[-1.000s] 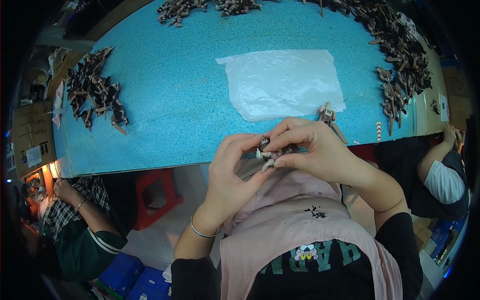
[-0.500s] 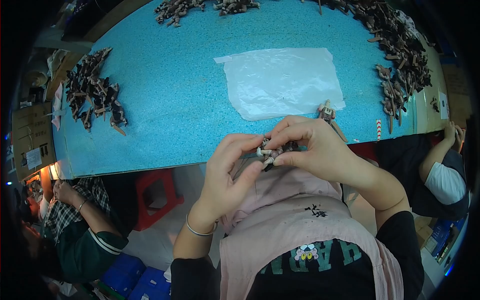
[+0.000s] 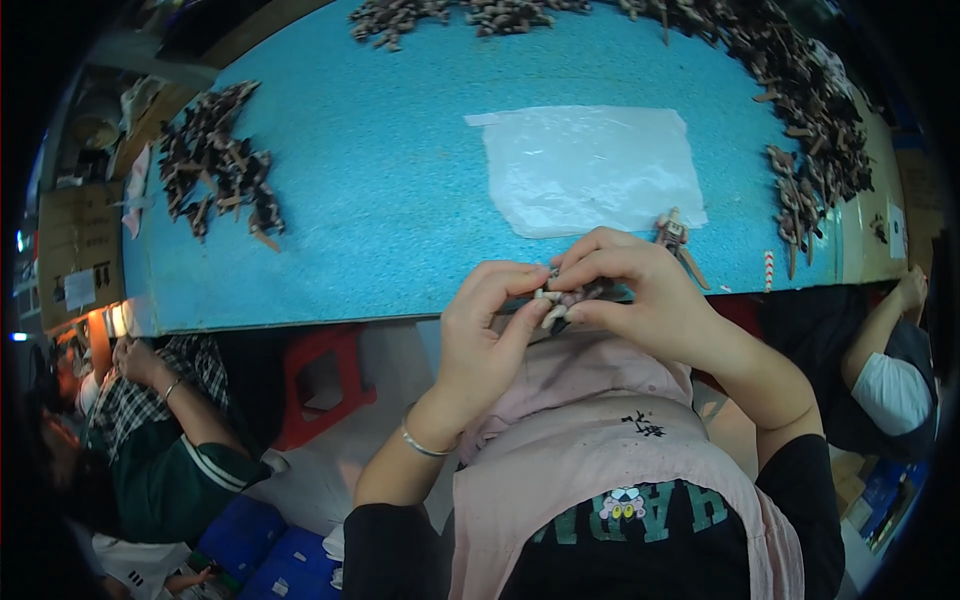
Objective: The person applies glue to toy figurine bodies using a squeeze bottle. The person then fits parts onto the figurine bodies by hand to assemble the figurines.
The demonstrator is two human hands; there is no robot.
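Observation:
Both hands meet at the table's near edge over a small brown and cream figurine [image 3: 572, 298]. My left hand [image 3: 487, 322] pinches its left end between thumb and fingertips. Curled around the other end, my right hand [image 3: 640, 293] grips it with thumb and fingers, which cover much of it. Just beyond my right hand lies a similar figurine [image 3: 673, 230] with a flat tan piece beside it. A translucent white plastic sheet [image 3: 595, 170] is spread on the blue table [image 3: 370, 190] beyond my hands.
Piles of dark brown figurines lie at the table's left [image 3: 215, 160], far edge [image 3: 400, 18] and right [image 3: 825, 140]. A cardboard box [image 3: 82, 255] stands far left. Co-workers sit at both sides, one in a green sleeve [image 3: 185, 490]. A red stool [image 3: 325, 385] is below the table edge.
The view has shifted, so the table and piles appear farther right. My left thumb has come up against the figurine, which stays between both hands.

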